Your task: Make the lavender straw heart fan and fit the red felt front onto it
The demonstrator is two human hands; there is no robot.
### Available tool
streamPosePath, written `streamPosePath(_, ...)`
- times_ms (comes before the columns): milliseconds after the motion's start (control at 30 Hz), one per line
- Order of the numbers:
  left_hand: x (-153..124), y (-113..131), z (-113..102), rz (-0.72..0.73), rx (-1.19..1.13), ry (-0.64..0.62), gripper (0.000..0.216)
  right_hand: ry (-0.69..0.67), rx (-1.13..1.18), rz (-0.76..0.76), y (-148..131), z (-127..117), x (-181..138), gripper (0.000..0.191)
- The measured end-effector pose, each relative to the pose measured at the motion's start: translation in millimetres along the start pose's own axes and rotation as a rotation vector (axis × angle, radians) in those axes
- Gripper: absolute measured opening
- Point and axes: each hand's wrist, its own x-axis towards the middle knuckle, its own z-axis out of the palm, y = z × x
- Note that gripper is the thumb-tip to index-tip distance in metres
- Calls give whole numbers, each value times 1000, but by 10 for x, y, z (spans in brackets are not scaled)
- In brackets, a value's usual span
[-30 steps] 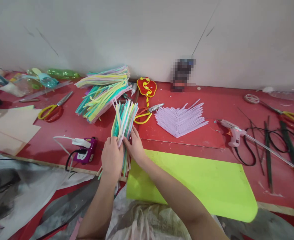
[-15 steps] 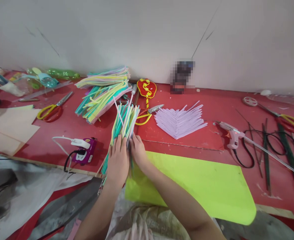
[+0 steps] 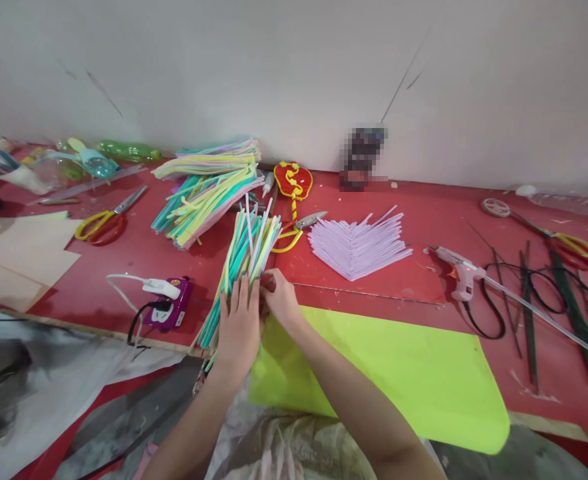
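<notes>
Pastel teal, yellow and lilac bundle of straws [image 3: 248, 250], centre of frame, slanted over the red surface [image 3: 139, 257], its lower end past the near edge. Left hand [image 3: 239, 327] lies flat on the bundle, fingers extended, grip apart. Right hand [image 3: 280, 300] is just right of it, fingers curled together on the bundle's edge. Lime-green sheet [image 3: 399, 367] lower right; lilac straw heart [image 3: 358, 245] above it; glue gun [image 3: 457, 275] at right.

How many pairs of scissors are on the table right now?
3: left scissors, centre scissors beyond the straw bundle, right scissors. More may be hidden under clutter.
</notes>
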Motion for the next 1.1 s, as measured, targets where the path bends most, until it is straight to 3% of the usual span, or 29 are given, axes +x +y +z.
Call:
streamPosePath(133,-15,-46,4,34,28,-9,58,-97,69,21,13,-89,68,10)
streamPosePath(267,-2,-137,-22,-11,30,-1,62,-134,-26,-79,-6,-124,83,13)
streamPosePath(400,151,-125,-199,-33,-13,53,48,-169,-45,-122,2,-104,87,16)
streamPosePath(500,548,-112,-378,-50,-94,151,40,-153,-81,-129,46,-92,88,15)
streamPosePath(600,1162,-220,-435,-214,-143,247,43,-130,-136,-142,103,-99,86,18)
streamPosePath(700,1758,-429,-319,-400,-173,216,48,-150,-126,-161,145,-119,94,19)
streamPosePath(767,2044,-563,-190,-435,-179,183,55,-169,-110,-166,155,-131,103,20)
streamPosePath(833,2223,-666,-64,-451,-192,192,62,-171,-113,-160,151,-136,107,21)
streamPosePath(933,2339,-763,54,-507,-275,345,42,-154,-163,-169,130,-131,95,23)
streamPosePath(1000,2350,-801,63,-434,-366,489,38,-148,-205,-186,111,-125,79,23)
streamPosePath(1100,2304,-798,-20,-1,-388,569,36,-139,-231,-194,77,-121,56,23)
